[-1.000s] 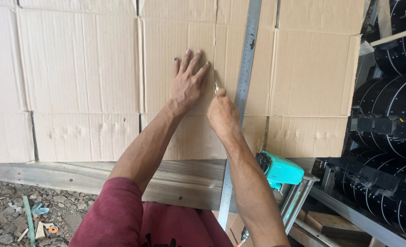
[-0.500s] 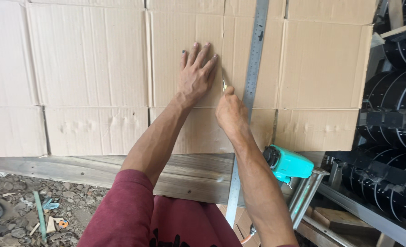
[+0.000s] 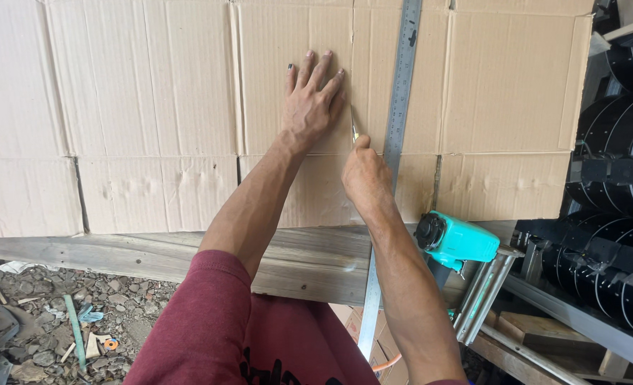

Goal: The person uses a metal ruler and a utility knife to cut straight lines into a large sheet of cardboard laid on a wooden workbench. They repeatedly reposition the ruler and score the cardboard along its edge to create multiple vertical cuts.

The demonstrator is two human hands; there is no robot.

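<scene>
Mid-cut: right hand (image 3: 365,173) clenched on a small knife (image 3: 354,129), slicing flattened cardboard (image 3: 152,107) left of the steel ruler (image 3: 398,107); left hand (image 3: 312,107) pressing flat, fingers spread. Next: steady pull nearer.

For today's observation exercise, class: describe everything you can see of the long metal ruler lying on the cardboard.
The ruler is a long, narrow, flat strip of grey metal with fine marks along its edges and a small hole near the far end. It lies flat on the cardboard, slightly slanted, running from the top of the picture past the wooden plank and over its near edge. The right hand, holding a small knife, works just left of it; the forearm crosses over it.
</scene>
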